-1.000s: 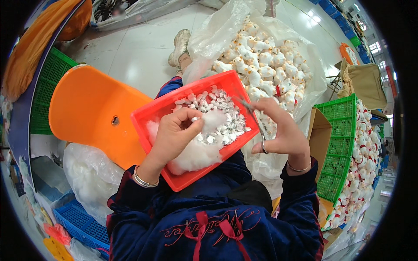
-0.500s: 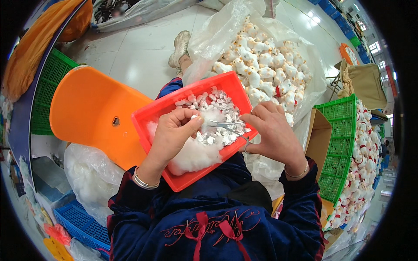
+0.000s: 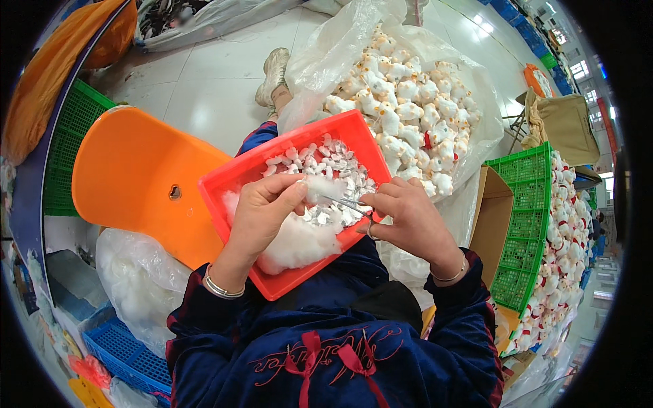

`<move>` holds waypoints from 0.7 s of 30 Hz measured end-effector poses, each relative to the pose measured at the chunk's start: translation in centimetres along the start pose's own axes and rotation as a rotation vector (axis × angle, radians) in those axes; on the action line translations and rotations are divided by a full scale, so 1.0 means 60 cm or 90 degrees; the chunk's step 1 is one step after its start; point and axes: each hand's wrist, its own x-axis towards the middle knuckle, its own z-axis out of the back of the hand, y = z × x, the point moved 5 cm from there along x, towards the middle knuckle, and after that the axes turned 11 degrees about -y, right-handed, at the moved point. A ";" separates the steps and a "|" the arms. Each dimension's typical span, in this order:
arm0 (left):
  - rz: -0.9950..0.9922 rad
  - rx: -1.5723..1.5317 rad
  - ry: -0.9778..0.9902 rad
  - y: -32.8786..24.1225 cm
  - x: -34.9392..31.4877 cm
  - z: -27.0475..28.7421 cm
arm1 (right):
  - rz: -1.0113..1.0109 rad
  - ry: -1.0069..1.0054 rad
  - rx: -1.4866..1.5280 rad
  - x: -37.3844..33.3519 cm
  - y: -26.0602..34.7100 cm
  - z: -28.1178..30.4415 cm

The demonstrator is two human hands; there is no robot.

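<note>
Now the white stuffing tuft (image 3: 324,188) over the red plastic tray (image 3: 371,141) sits by the tip of the ring-handled metal tool (image 3: 345,201), swung inward in the right hand's (image 3: 413,221) grasp, bringing both hands together; the left hand's (image 3: 262,212) fingertips pinch, contents hidden.

Both sleeved arms reached out before the torso, bent at the elbows. Left forearm (image 3: 211,298) slanted up and inward, left wrist (image 3: 230,267) close to straight. Left hand (image 3: 267,209) lay back uppermost; thumb and index fingertip met in a pinch, other fingers mostly hidden beneath. Right forearm (image 3: 466,291) angled inward too. Right hand (image 3: 408,214) showed its back, fingers bent in a grip, thumb lower and nearer the body. The two hands faced each other, fingertips near but apart.
</note>
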 end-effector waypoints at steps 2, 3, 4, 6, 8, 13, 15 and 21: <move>0.009 -0.012 -0.010 0.000 0.001 0.004 | 0.010 -0.020 0.003 0.002 0.002 0.001; 0.025 -0.015 -0.020 0.000 0.003 0.003 | 0.011 -0.028 0.004 0.000 0.001 0.002; 0.042 -0.018 -0.029 0.002 0.005 0.003 | 0.009 -0.035 0.004 -0.001 0.001 0.003; 0.060 -0.026 -0.023 0.006 0.009 0.006 | 0.012 -0.040 -0.005 -0.002 0.001 0.003; 0.060 -0.025 -0.015 0.011 0.012 0.009 | 0.014 -0.044 -0.011 -0.003 0.001 0.002; 0.010 0.049 0.000 0.002 0.012 0.005 | -0.006 -0.018 -0.014 -0.005 -0.002 -0.002; 0.022 0.078 0.021 -0.003 0.013 0.001 | -0.013 -0.013 -0.018 -0.006 -0.003 -0.002; -0.011 0.157 -0.004 0.004 0.014 0.011 | -0.020 0.039 0.014 0.000 -0.007 0.036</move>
